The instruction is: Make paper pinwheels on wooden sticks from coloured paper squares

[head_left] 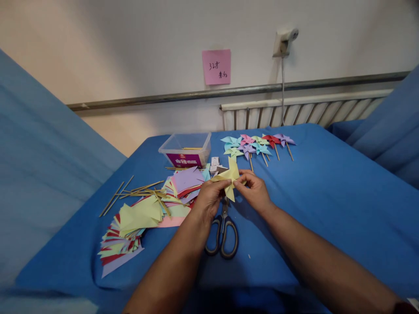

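A yellow paper pinwheel (230,178) is held up over the blue-covered table (327,196). My left hand (208,197) pinches its left blades, fingers closed on the paper. From the right, my right hand (255,190) grips the pinwheel's centre and lower blade. Directly below both hands lie grey-handled scissors (224,233) flat on the cloth. Left of my hands sit stacks of coloured paper squares (144,218) and loose wooden sticks (137,191).
Several finished pinwheels on sticks (258,146) lie at the table's far side. A clear plastic box (186,149) stands at the back left. A radiator (304,111), a pink note (216,66) on the wall and blue drapes (39,174) border the table.
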`<state>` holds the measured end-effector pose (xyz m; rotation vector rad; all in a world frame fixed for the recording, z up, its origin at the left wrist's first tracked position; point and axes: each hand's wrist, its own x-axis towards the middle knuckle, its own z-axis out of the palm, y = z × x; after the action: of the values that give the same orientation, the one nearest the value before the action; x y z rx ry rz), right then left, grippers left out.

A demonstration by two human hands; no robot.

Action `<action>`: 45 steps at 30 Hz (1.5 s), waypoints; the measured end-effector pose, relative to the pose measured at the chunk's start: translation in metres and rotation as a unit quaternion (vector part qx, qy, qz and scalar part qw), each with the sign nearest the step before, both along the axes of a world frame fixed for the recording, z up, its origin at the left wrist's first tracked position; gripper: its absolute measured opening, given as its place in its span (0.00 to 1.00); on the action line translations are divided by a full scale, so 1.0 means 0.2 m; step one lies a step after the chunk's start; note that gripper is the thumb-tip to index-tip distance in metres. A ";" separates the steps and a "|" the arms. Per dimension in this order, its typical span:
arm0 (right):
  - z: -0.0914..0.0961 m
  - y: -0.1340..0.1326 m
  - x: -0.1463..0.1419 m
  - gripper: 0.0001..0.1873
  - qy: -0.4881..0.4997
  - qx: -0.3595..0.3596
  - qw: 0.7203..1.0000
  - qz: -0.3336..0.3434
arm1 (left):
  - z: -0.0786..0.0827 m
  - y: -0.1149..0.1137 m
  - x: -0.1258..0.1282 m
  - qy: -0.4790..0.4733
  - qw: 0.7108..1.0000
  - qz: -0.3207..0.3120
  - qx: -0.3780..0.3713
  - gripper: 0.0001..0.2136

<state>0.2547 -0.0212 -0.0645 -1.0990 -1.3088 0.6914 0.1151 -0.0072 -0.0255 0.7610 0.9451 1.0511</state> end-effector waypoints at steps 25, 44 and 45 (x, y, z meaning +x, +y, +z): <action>-0.01 0.02 0.02 0.12 0.014 -0.043 0.999 0.015 | -0.01 0.01 0.00 0.003 1.000 -0.021 -0.003 0.12; 0.02 0.01 0.02 0.11 0.010 -0.046 0.999 0.013 | 0.02 -0.01 0.01 0.010 1.000 -0.023 -0.012 0.15; 0.02 0.02 0.02 0.11 0.010 -0.049 0.999 0.018 | 0.02 -0.01 0.01 0.009 1.000 -0.022 -0.014 0.16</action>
<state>0.2592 -0.0181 -0.0612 -1.1464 -1.2915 0.7985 0.1169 -0.0089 -0.0217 0.7661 0.9528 0.9913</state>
